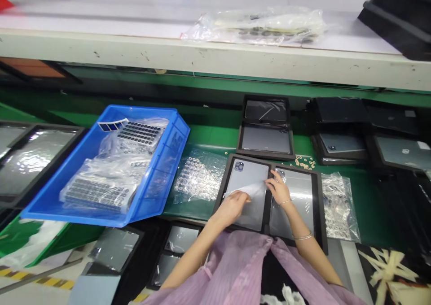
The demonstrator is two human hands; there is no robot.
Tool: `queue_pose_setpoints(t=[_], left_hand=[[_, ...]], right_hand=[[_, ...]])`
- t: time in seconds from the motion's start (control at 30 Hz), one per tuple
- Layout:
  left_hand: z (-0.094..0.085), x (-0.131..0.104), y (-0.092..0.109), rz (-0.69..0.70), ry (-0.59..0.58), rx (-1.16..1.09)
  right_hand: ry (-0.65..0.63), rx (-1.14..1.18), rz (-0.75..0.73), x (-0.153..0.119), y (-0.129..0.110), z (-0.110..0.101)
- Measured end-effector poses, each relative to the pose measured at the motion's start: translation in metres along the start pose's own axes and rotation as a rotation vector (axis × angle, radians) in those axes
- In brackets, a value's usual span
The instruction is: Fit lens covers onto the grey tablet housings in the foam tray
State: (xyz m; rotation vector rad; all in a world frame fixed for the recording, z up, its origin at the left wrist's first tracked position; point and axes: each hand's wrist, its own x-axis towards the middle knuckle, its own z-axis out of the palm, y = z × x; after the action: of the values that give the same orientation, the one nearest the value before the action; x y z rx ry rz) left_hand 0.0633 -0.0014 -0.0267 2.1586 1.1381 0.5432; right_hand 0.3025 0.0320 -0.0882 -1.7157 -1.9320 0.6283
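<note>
So the two hands are a little apart over a black tray (319,220) at the near edge of the green tabletop (208,137). The left hand (234,207) has its fingers pinched on a whitish film (251,189) over the left panel (252,215). The right hand (279,188) has its fingertips at the film's other end, can't tell if they're gripping. The right panel (281,222) sits under that forearm. A bag of rings (198,179) lies just left of the tray, near a blue bin (164,170).
</note>
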Motion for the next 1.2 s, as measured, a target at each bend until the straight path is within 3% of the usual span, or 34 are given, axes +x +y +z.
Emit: queue_pose_setpoints(t=[0.13,0.27,0.4,0.5,0.63,0.77,0.93,1.1,1.2], left_hand=[[-0.018,-0.029,-0.007,-0.092,0.125,-0.144],[-0.024,-0.046,-0.031,-0.097,0.258,-0.582],[-0.016,-0.043,-0.050,-0.254,0.099,-0.538],[-0.009,-0.038,-0.058,-0.352,0.035,-0.506],[0.001,-0.039,-0.063,-0.420,0.101,-0.547],[0.009,-0.037,-0.064,-0.454,0.149,-0.601],[0.011,-0.031,-0.070,-0.412,0.155,-0.613],[0.011,-0.030,-0.070,-0.330,0.214,-0.564],[0.006,-0.034,-0.063,-0.240,0.182,-0.546]], right_hand=[[-0.125,0.001,-0.096,-0.033,-0.011,-0.018],[-0.242,0.066,-0.223,-0.072,-0.042,-0.037],[-0.273,0.230,-0.312,-0.082,-0.075,-0.054],[-0.271,0.394,-0.261,-0.073,-0.078,-0.058],[-0.175,0.713,0.085,-0.054,-0.045,-0.039],[-0.262,0.785,0.331,-0.043,-0.009,-0.006],[-0.293,0.755,0.374,-0.044,-0.003,0.019],[-0.147,0.741,0.412,-0.046,-0.007,0.029],[-0.097,0.751,0.421,-0.044,-0.010,0.036]])
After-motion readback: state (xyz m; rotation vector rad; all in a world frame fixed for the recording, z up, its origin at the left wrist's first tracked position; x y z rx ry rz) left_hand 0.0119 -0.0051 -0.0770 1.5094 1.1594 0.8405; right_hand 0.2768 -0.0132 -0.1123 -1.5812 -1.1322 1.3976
